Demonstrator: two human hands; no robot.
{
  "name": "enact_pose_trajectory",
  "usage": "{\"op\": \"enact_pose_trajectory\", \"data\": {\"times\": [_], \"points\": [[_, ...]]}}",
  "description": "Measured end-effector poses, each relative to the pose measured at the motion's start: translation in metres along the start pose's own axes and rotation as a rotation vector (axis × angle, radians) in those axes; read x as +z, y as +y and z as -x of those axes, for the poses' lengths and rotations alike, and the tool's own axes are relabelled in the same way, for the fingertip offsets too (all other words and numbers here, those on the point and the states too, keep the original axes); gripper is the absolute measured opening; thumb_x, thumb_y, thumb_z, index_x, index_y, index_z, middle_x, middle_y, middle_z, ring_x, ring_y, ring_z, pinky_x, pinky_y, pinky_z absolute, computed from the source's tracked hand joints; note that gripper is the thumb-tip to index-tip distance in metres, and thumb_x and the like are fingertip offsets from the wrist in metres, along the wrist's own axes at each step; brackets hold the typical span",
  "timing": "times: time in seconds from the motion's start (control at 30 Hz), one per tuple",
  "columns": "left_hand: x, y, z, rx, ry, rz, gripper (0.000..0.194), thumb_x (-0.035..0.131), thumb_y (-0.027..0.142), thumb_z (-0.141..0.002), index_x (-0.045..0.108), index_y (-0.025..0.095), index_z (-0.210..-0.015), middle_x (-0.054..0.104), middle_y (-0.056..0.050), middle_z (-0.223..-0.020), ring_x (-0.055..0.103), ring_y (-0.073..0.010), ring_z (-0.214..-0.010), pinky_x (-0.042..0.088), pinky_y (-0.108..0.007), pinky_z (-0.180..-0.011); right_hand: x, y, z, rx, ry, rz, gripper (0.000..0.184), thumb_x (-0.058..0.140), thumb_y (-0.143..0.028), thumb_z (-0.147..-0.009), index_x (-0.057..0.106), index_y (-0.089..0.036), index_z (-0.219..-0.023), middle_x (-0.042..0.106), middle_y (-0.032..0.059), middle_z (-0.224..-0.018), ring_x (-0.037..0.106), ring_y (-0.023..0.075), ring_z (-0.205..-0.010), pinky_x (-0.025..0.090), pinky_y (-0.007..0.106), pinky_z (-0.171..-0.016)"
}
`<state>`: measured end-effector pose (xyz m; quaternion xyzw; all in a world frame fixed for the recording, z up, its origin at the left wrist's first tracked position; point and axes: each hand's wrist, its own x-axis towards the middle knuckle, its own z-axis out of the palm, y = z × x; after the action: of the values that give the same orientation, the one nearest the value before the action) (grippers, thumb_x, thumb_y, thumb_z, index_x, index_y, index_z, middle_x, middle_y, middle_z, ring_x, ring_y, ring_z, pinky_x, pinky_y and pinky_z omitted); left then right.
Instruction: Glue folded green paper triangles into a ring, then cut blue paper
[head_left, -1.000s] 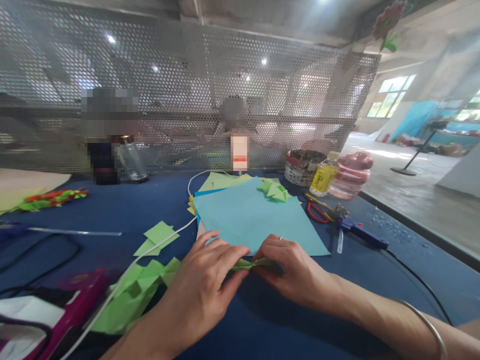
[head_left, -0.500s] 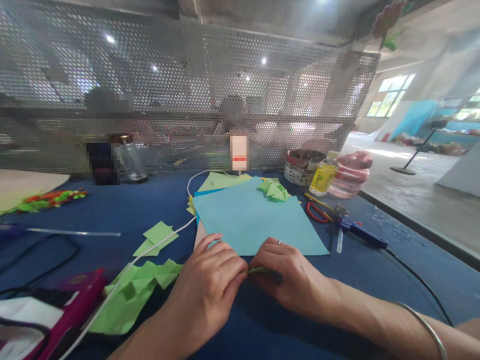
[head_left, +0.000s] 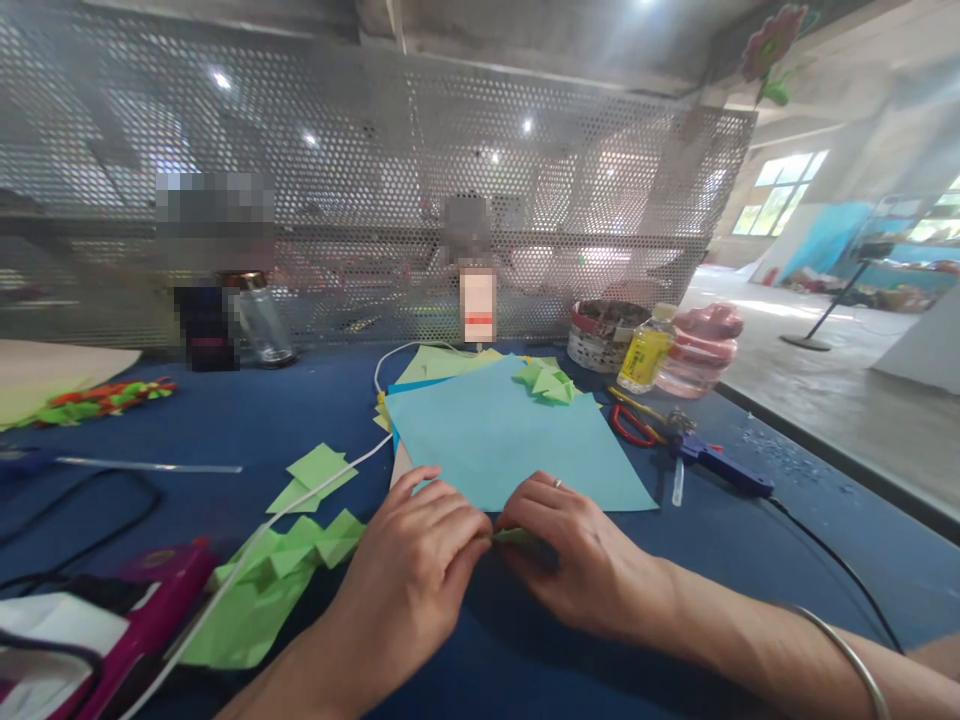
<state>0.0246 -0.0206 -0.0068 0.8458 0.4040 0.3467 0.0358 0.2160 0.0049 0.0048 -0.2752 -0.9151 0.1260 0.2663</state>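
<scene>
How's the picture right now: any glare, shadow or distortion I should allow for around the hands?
Head view: bright spots show across the mesh panel, and the window at right is glaring; head view: a dark, soft-edged shadow lies on the blue table below the right hand; head view: pixelated patches hide parts of the background, and things look stretched towards the edges.

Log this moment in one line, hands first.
left hand: pinching green paper | right hand: pinching same piece | light-blue sheet: beyond hands | glue gun: lying at right
</scene>
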Motion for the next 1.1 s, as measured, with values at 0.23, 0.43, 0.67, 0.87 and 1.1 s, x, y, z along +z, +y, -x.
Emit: {"op": "enact_pose_trajectory", "data": {"times": [0.23, 0.43, 0.67, 0.87, 1.1], "points": [[0.003, -0.007, -0.003, -0.006, 0.007, -0.080, 0.017, 0.048, 0.010, -0.091, 0.060, 0.020, -0.085, 0.066, 0.001, -0.077, 0.059, -0.0166, -0.076, 0.034, -0.046, -0.098, -0.006, 0.000, 0.000, 0.138, -0.044, 0.016, 0.024, 0.062, -0.030, -0.085, 0.056, -0.017, -0.104, 0.063, 0.0086, -0.099, 0.057, 0.0219, -0.092, 0.047, 0.037, -0.083], [0.008, -0.016, -0.015, -0.033, -0.041, -0.149, 0.020, 0.047, 0.008, -0.090, 0.064, 0.018, -0.089, 0.069, -0.002, -0.081, 0.062, -0.0196, -0.082, 0.034, -0.049, -0.097, -0.018, 0.017, -0.003, 0.201, 0.091, 0.024, 0.023, 0.041, -0.032, -0.098, 0.052, -0.019, -0.113, 0.061, 0.0090, -0.108, 0.056, 0.0212, -0.103, 0.045, 0.040, -0.091], [0.016, -0.025, -0.028, -0.040, -0.097, -0.205, 0.019, 0.050, 0.009, -0.088, 0.066, 0.019, -0.091, 0.072, -0.003, -0.088, 0.064, -0.0202, -0.088, 0.035, -0.049, -0.098, -0.032, 0.032, -0.006, 0.236, 0.243, 0.057, 0.020, 0.040, -0.029, -0.098, 0.056, -0.020, -0.105, 0.064, 0.0086, -0.105, 0.059, 0.0196, -0.093, 0.049, 0.037, -0.081], [0.023, -0.033, -0.041, -0.079, -0.131, -0.269, 0.015, 0.055, 0.010, -0.085, 0.065, 0.020, -0.089, 0.073, -0.003, -0.089, 0.064, -0.0214, -0.090, 0.036, -0.048, -0.097, -0.029, 0.039, -0.006, 0.227, 0.246, 0.074, 0.018, 0.042, -0.026, -0.095, 0.056, -0.020, -0.105, 0.064, 0.0075, -0.098, 0.060, 0.0190, -0.088, 0.048, 0.034, -0.077], [0.031, -0.033, -0.042, -0.098, -0.097, -0.282, 0.029, 0.058, 0.012, -0.083, 0.058, 0.017, -0.112, 0.068, -0.007, -0.107, 0.060, -0.0254, -0.102, 0.039, -0.046, -0.095, -0.033, 0.042, -0.009, 0.284, 0.214, 0.112, 0.020, 0.042, -0.021, -0.091, 0.060, -0.019, -0.099, 0.063, 0.0003, -0.070, 0.055, 0.0135, -0.059, 0.042, 0.026, -0.058]]}}
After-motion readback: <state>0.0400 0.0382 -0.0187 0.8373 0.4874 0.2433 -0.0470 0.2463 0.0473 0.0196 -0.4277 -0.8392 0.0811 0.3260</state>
